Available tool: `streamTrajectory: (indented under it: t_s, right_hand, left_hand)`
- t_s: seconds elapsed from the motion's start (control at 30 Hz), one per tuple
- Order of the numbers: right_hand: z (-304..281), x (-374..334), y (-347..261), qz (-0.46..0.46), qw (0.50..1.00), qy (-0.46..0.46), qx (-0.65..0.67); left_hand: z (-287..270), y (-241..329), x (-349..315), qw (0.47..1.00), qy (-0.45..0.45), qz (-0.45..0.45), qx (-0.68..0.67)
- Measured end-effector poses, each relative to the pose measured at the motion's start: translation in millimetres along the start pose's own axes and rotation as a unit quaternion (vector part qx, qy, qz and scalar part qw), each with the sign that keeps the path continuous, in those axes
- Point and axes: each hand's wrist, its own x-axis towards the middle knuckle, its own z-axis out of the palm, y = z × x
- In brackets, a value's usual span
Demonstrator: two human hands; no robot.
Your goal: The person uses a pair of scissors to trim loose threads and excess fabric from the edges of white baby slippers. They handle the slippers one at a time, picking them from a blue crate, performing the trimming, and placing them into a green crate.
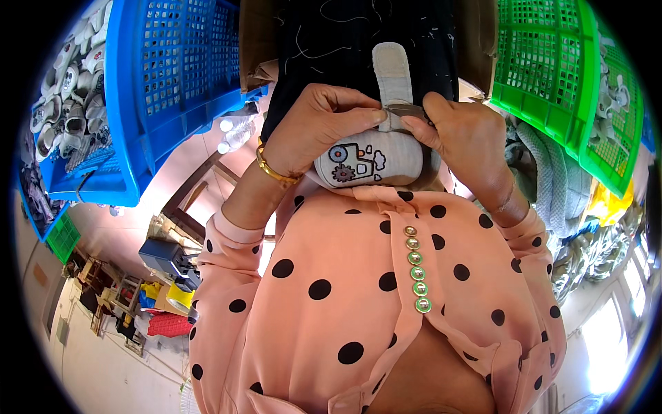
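Observation:
A small light-grey child's shoe (398, 163) with a tractor and cloud design on its toe is held close against my front, over dark cloth. Its pale fastening strap (393, 69) sticks up, pointing away from me. On the left side of the strap's base, my left hand (321, 124) is closed, thumb and forefinger pinching the shoe there. Thumb and bent fingers of my right hand (465, 134) grip the darker grey edge at the shoe's opening, right of the strap. The fingers partly cover that edge, and the sole is hidden.
At the left stands a blue plastic crate (131, 172), with many small grey shoes (72, 117) beyond its wall. A green crate (552, 76) is at the right, with grey cloth (548, 172) below it. Loose threads lie on the dark cloth (303, 62). Clear bottles (238, 132) are at left.

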Motion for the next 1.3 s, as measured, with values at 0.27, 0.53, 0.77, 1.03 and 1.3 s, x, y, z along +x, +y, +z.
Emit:
streamTrajectory:
  t_s: [0.27, 0.53, 0.77, 1.03, 1.3]
  right_hand:
    - [8, 4, 11, 0.095, 0.968, -0.072, 0.219]
    - [2, 8, 21, 0.159, 0.821, -0.150, 0.528]
    - [2, 12, 15, 0.184, 0.801, -0.176, 0.542]
    - [-8, 12, 13, 0.188, 0.812, -0.194, 0.517]
    - [-7, 5, 1, 0.071, 0.952, 0.018, 0.298]
  left_hand:
    - [1, 1, -3, 0.999, 0.003, 0.029, 0.042]
    - [-2, 1, -1, 0.989, 0.009, 0.073, 0.128]
    - [20, 1, -3, 0.867, 0.137, 0.338, 0.339]
    - [-9, 6, 8, 0.941, 0.169, 0.265, 0.126]
    - [-2, 18, 2, 0.994, 0.000, 0.052, 0.093]
